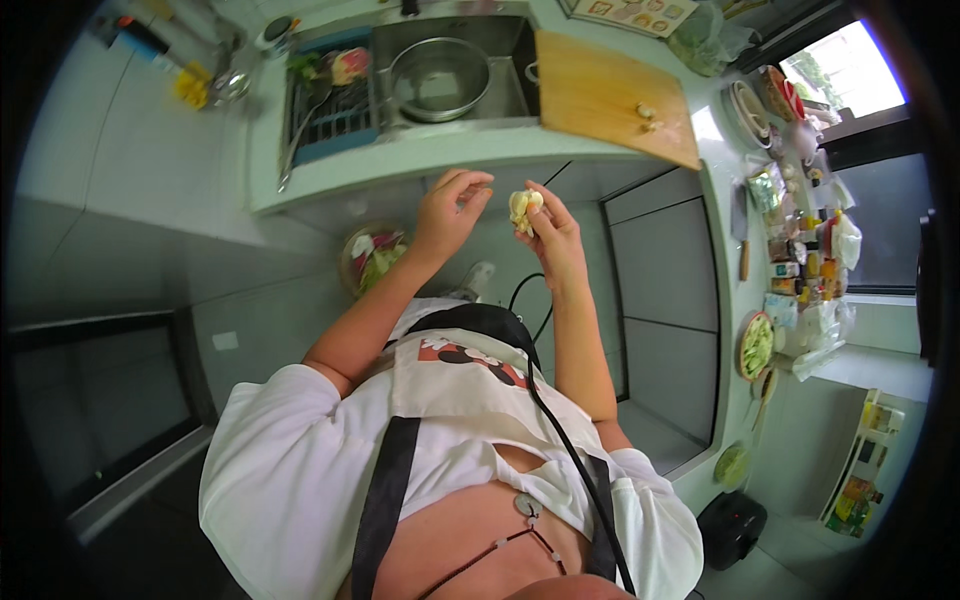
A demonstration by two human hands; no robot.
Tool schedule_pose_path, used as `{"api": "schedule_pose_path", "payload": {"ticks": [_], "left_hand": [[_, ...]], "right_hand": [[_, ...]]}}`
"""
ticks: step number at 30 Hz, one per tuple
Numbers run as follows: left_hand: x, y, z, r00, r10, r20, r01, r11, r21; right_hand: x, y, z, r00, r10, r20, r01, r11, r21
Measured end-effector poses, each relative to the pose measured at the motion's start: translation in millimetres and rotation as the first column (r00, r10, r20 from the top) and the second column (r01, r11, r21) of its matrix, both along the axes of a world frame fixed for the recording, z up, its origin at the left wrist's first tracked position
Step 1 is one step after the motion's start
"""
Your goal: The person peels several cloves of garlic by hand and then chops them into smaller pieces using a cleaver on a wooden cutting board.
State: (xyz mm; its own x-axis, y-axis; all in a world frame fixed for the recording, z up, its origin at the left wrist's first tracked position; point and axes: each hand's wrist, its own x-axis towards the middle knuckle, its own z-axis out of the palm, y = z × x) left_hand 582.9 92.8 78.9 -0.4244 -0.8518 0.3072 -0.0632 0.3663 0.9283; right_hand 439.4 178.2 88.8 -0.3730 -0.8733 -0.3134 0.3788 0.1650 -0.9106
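Observation:
Between the fingertips of my right hand point(558, 238) is a pale, partly opened garlic bulb point(523, 210), held just in front of the counter edge. My left hand point(452, 212) is raised to the left of the garlic, apart from it. Its fingers are loosely bent with a gap at the thumb, and nothing shows in them. Beyond my right hand a wooden cutting board point(610, 90) lies across the right side of the sink, with a few small garlic pieces point(648, 118) near its right edge.
A metal bowl point(440, 82) sits in the sink point(515, 62), beside a blue drain rack point(340, 128) with a ladle. Below stands a bin point(352, 270) with vegetable scraps. On the right counter are a knife point(741, 225), bottles and a plate of cut greens point(757, 345).

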Motion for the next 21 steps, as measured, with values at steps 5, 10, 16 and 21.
{"api": "schedule_pose_path", "payload": {"ticks": [5, 10, 16, 21], "left_hand": [[76, 29, 7, 0.994, -0.07, 0.086, 0.071, 0.997, -0.006], [129, 36, 14, 0.992, -0.074, 0.107, 0.074, 0.997, 0.003], [181, 14, 11, 0.986, -0.148, 0.075, 0.145, 0.989, 0.04], [233, -6, 4, 0.974, -0.225, 0.018, 0.218, 0.957, 0.192]], "right_hand": [[80, 21, -1, 0.998, 0.01, -0.061, -0.013, 0.999, -0.035], [142, 26, 12, 0.995, -0.001, -0.101, -0.007, 0.997, -0.076], [203, 14, 3, 0.947, -0.113, -0.3, 0.08, 0.989, -0.122], [268, -14, -11, 0.882, -0.226, -0.414, 0.171, 0.971, -0.165]]}}
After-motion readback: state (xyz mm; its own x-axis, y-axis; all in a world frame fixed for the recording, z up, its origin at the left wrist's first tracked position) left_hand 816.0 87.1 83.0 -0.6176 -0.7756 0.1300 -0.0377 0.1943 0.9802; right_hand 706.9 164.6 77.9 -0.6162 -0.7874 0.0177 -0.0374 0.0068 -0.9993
